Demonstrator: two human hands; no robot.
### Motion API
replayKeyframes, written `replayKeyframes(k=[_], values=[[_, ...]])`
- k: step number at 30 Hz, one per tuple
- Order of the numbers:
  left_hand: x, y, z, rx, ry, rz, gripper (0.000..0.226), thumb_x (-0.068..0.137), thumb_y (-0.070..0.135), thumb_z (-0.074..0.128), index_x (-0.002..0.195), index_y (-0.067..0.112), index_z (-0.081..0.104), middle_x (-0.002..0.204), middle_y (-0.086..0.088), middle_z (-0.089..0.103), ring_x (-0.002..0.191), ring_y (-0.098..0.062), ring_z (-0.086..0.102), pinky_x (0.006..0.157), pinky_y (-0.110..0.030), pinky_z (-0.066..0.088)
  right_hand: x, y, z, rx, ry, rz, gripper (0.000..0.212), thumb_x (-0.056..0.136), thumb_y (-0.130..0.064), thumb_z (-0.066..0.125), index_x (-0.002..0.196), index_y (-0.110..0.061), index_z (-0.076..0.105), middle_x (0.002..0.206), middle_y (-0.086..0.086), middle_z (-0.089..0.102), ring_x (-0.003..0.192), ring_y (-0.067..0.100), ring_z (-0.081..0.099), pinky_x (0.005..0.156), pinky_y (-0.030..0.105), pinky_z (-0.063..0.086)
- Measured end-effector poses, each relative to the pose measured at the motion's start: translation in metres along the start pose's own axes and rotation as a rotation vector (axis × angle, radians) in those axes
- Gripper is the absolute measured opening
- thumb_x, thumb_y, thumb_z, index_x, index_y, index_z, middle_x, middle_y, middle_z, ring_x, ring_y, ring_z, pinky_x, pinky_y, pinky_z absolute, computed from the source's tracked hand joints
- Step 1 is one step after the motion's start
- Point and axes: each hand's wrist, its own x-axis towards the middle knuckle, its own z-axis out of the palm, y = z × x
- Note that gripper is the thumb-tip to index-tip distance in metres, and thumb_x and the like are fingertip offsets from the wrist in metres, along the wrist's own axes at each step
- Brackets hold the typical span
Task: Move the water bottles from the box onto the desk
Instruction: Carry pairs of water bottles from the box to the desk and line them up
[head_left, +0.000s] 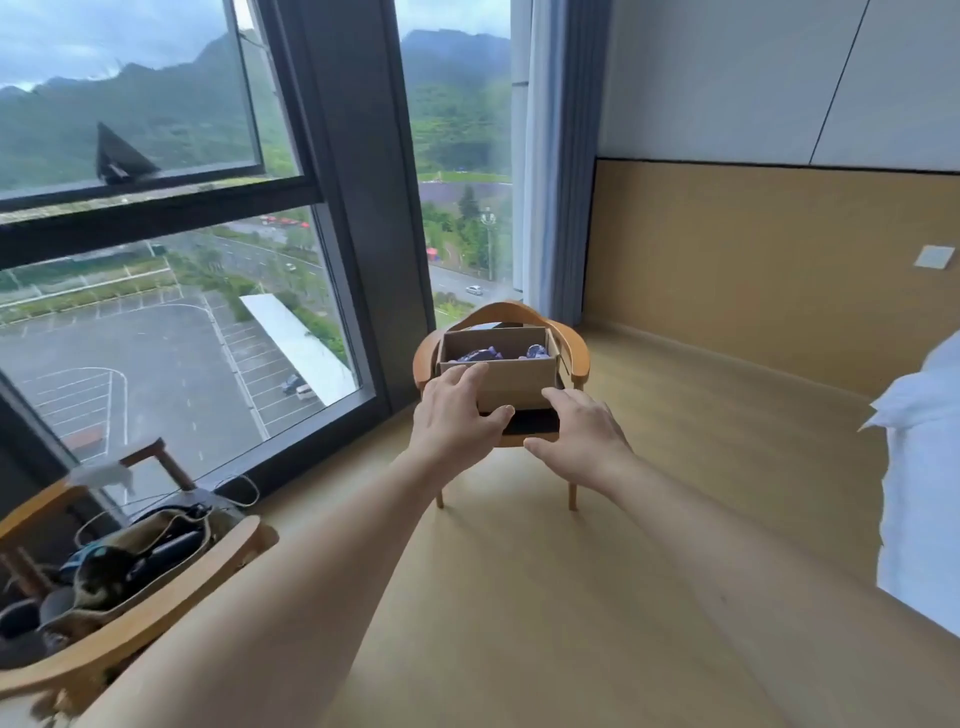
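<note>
An open cardboard box (519, 384) stands on the dark seat of a wooden armchair (571, 353) by the window. Inside it, purple-labelled water bottles (480, 355) show above the front wall, with another (537, 351) at the right. My left hand (457, 415) reaches out with fingers spread, its fingertips at the box's front left corner. My right hand (576, 434) hovers a little lower in front of the box's right side, fingers relaxed, holding nothing. The desk is not in view.
A second wooden chair (130, 629) at the lower left carries a bag and cables. A tall window (171, 322) fills the left. A bed with white linen (919, 467) stands at the right edge. Wooden floor (519, 571) lies between me and the armchair.
</note>
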Motion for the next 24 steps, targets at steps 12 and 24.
replayKeyframes(k=[12, 24], values=[[0.25, -0.009, 0.133, 0.03, -0.057, -0.081, 0.067, 0.085, 0.052, 0.063, 0.147, 0.035, 0.043, 0.15, 0.004, 0.046, 0.136, -0.025, 0.04, 0.106, -0.046, 0.041, 0.273, 0.105, 0.021, 0.065, -0.033, 0.02, 0.074, 0.086, -0.047, 0.069, 0.151, -0.026, 0.041, 0.148, 0.002, 0.047, 0.132, 0.028, 0.044, 0.107, 0.043, 0.044], [0.459, -0.027, 0.193, 0.075, -0.073, -0.181, 0.064, 0.09, 0.045, 0.064, 0.149, 0.029, 0.043, 0.15, 0.001, 0.046, 0.137, -0.025, 0.039, 0.11, -0.048, 0.041, 0.507, 0.152, 0.035, 0.094, -0.135, 0.018, 0.072, 0.088, -0.045, 0.068, 0.151, -0.022, 0.041, 0.151, 0.003, 0.044, 0.136, 0.027, 0.043, 0.108, 0.041, 0.041]])
